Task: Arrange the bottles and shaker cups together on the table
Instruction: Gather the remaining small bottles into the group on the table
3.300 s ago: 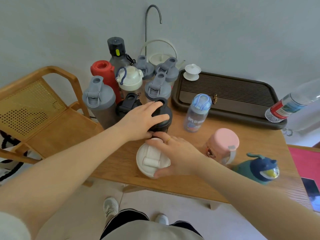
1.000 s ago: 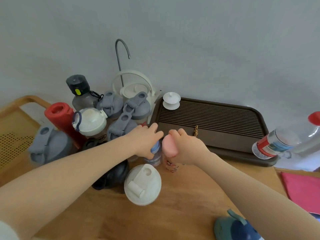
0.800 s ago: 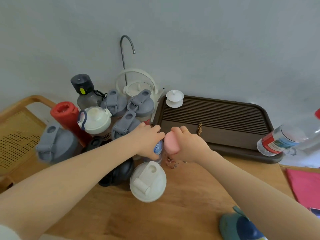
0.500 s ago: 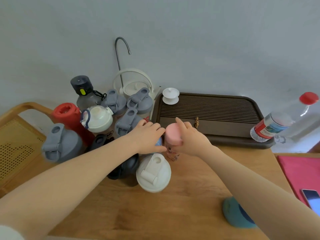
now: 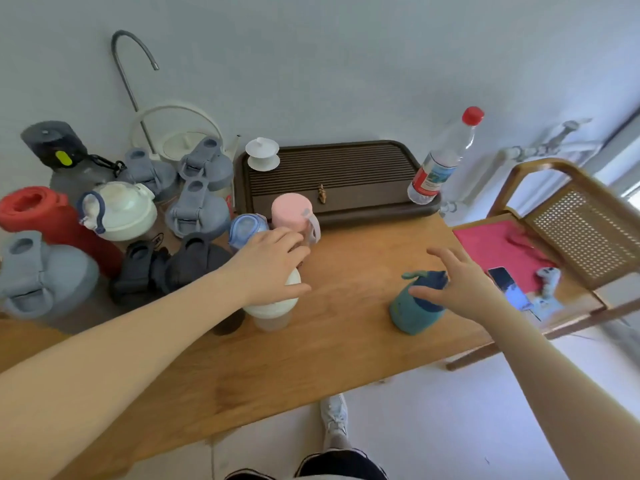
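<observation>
One teal bottle (image 5: 414,308) stands alone at centre right of the counter (image 5: 346,344), apart from the cluster at left. My right hand (image 5: 453,284) hovers spread over its cap, grip open; my left hand (image 5: 270,263) rests open on the white shaker cup (image 5: 273,306). I should clasp its body low, keeping it upright.

pink cup (image 5: 292,209) | teal bottle (image 5: 414,308), navy top | red flask (image 5: 33,213) at 9 o'clock | grey shakers (image 5: 197,211) | white lid (image 5: 121,211), blue loop | dark-brown ribbed tray (image 5: 343,168) at 12 | red-capped clear bottle (image 5: 441,161) | oak table (image 5: 311,348) | crimson cloth (image 5: 491,247) at 3
</observation>
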`<action>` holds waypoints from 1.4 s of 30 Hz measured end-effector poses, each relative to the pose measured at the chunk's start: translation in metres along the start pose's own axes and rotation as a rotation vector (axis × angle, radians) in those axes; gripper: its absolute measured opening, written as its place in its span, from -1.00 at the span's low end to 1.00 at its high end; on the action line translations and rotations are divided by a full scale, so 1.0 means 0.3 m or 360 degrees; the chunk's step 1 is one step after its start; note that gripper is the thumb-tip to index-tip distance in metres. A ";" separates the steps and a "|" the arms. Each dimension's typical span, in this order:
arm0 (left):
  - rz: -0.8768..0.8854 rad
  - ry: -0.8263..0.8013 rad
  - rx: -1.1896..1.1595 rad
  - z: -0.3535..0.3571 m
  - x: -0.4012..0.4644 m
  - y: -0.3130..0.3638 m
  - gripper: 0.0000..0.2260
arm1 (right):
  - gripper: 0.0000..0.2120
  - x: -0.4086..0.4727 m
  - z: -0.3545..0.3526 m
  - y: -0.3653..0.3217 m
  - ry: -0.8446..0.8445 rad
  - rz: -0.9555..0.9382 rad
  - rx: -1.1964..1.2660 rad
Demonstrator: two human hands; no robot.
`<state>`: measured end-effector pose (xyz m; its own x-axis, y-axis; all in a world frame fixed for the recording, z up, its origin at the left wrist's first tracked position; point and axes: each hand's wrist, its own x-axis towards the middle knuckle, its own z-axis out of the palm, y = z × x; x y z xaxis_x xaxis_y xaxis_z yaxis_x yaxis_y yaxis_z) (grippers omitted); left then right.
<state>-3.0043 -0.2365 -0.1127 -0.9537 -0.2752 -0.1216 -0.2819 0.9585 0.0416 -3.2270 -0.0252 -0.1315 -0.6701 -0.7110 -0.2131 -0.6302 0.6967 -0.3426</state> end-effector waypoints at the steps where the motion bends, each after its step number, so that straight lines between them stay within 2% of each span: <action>1: 0.0000 -0.0002 0.0010 0.005 -0.010 0.004 -0.45 | -0.16 -0.021 0.027 0.010 -0.0017 0.0103 0.0029; 4: -0.0019 -0.0013 0.0026 0.019 -0.059 0.011 -0.42 | -0.17 -0.073 0.121 0.018 0.0040 0.0327 0.0296; 6: -0.0044 -0.0009 0.0049 0.024 -0.099 0.014 -0.41 | -0.28 -0.097 0.162 0.000 0.0215 0.0316 0.0350; 8: -0.0080 0.0012 0.0083 0.026 -0.134 0.015 -0.39 | -0.35 -0.105 0.173 -0.032 0.0253 0.0216 0.0346; 13: -0.0239 0.0161 0.0214 0.032 -0.179 0.006 -0.38 | -0.36 -0.039 0.156 -0.138 -0.0030 -0.0133 0.0199; 16: -0.0302 0.0121 0.0260 0.036 -0.177 0.008 -0.39 | -0.32 0.063 0.152 -0.230 -0.0249 -0.0379 0.0015; 19: -0.0356 0.0080 0.0206 0.028 -0.152 0.022 -0.41 | -0.36 0.152 0.161 -0.317 -0.0357 -0.0664 -0.0101; 22: -0.0450 0.0069 0.0143 0.018 -0.129 0.028 -0.43 | -0.38 0.187 0.158 -0.365 -0.0533 -0.0851 0.0041; 25: -0.0503 0.0073 0.0097 0.033 -0.117 0.023 -0.39 | -0.21 0.188 0.167 -0.365 -0.0613 -0.0721 0.0431; 28: -0.0555 0.0057 0.0014 0.048 -0.117 0.024 -0.35 | -0.07 0.185 0.195 -0.353 -0.0548 -0.0620 0.0458; 35: -0.0667 -0.0041 0.0107 0.039 -0.101 0.046 -0.38 | -0.36 0.178 0.220 -0.389 -0.0234 -0.0688 0.0127; 39: -0.0722 -0.0023 0.0052 0.050 -0.100 0.048 -0.35 | -0.36 0.132 0.255 -0.404 -0.0169 -0.0593 0.0111; 42: -0.0729 0.0075 -0.0025 0.040 -0.111 0.049 -0.37 | -0.33 0.151 0.213 -0.403 -0.0201 -0.0729 -0.0112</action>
<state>-2.9755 -0.2125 -0.1199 -0.7339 -0.6738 -0.0859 -0.6769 0.7360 0.0093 -3.1561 -0.1476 -0.1583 -0.2670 -0.9493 -0.1657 -0.8776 0.3106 -0.3652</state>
